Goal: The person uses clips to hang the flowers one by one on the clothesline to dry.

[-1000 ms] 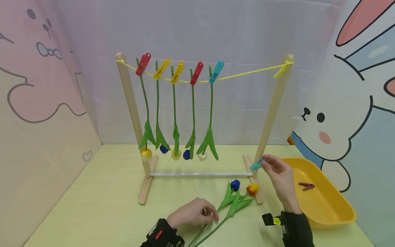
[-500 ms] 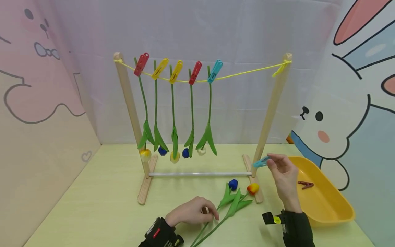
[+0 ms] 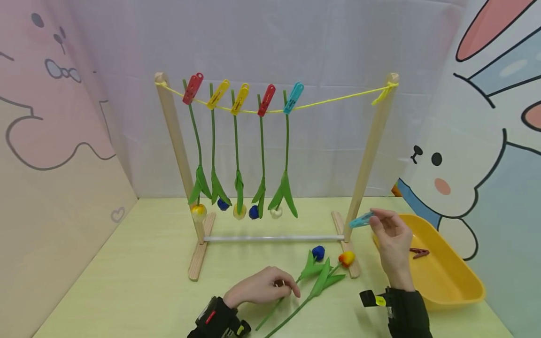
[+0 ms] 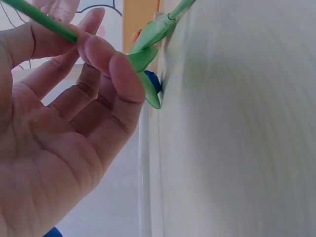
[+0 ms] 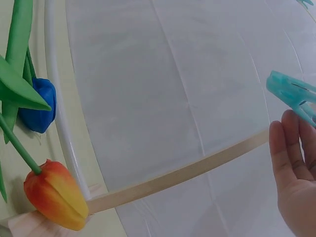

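My left hand (image 3: 267,284) is low over the table, pinching the green stem (image 4: 52,25) of an artificial tulip between thumb and fingers in the left wrist view. In the head view that stem leads to the blue tulip head (image 3: 318,253). An orange-yellow tulip (image 3: 346,258) lies beside it, its leaves overlapping the blue one's. My right hand (image 3: 394,246) is raised by the rack's right post, holding a light-blue clothespin (image 3: 360,220) by its end between thumb and fingers. The right wrist view shows this clothespin (image 5: 289,90) against the pale backdrop.
A wooden rack (image 3: 367,155) carries a yellow string (image 3: 338,100). Several tulips hang heads down from it, held by red, yellow and blue clothespins (image 3: 293,97). At right stands a yellow tray (image 3: 454,286) with a dark red clothespin (image 3: 420,253) inside. A white bar (image 3: 270,238) joins the rack's feet.
My right hand has shifted a little to the right, and its clothespin has turned flatter. The blue tulip's stem end now lies slightly further from the orange tulip's stem.
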A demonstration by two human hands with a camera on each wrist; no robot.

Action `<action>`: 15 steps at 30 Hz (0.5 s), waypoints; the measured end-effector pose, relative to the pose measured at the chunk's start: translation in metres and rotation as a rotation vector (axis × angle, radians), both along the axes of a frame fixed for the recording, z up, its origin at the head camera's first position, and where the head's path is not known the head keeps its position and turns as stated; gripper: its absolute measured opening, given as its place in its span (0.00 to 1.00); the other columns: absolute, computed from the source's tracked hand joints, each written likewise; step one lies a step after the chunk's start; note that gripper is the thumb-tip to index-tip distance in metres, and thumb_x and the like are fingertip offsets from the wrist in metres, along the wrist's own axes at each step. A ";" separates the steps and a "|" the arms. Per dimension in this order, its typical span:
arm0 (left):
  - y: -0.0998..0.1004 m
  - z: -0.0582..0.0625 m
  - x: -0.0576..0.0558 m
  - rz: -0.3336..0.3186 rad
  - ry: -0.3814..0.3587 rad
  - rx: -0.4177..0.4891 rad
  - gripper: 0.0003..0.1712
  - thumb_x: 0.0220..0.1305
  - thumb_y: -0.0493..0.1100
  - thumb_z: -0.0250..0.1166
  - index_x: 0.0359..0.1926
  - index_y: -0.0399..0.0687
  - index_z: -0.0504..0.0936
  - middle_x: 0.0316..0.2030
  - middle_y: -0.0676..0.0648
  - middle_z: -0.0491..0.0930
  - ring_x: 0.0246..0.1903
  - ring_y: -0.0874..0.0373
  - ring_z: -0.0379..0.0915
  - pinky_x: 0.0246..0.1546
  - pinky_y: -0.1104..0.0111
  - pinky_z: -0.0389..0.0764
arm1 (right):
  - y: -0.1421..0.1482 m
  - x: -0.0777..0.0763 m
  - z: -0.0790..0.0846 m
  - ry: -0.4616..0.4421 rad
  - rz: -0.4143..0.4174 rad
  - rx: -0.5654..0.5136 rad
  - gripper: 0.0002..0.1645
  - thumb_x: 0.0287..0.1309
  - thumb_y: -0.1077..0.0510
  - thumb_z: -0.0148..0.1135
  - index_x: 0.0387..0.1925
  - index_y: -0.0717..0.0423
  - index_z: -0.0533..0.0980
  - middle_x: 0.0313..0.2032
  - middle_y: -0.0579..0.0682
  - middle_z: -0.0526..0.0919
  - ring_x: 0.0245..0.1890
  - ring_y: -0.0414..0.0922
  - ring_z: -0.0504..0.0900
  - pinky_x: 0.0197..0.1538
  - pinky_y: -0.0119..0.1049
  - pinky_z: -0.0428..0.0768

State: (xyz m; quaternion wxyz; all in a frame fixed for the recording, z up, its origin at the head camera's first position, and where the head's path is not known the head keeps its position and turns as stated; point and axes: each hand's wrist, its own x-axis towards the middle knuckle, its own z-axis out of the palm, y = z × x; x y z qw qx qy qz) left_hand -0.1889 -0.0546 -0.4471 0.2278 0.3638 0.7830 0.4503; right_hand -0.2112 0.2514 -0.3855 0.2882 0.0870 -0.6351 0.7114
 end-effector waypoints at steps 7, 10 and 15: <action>-0.001 0.003 -0.001 0.034 -0.049 0.056 0.16 0.75 0.40 0.51 0.50 0.48 0.86 0.33 0.32 0.79 0.22 0.72 0.62 0.28 0.78 0.64 | 0.000 0.000 0.000 -0.041 -0.005 0.033 0.10 0.67 0.72 0.57 0.46 0.65 0.80 0.36 0.39 0.83 0.37 0.36 0.80 0.49 0.19 0.77; 0.000 0.004 -0.002 0.051 -0.046 0.072 0.16 0.77 0.42 0.51 0.50 0.49 0.86 0.30 0.36 0.78 0.23 0.69 0.64 0.29 0.79 0.65 | 0.000 0.000 0.000 -0.049 -0.011 0.033 0.10 0.67 0.72 0.57 0.46 0.64 0.80 0.36 0.39 0.83 0.37 0.36 0.80 0.49 0.19 0.77; 0.001 0.003 -0.002 0.062 -0.052 0.112 0.18 0.80 0.42 0.48 0.52 0.46 0.85 0.33 0.33 0.78 0.25 0.65 0.66 0.32 0.77 0.68 | 0.000 0.000 0.000 -0.039 -0.008 0.022 0.10 0.67 0.72 0.56 0.45 0.63 0.80 0.36 0.40 0.83 0.37 0.35 0.80 0.50 0.18 0.77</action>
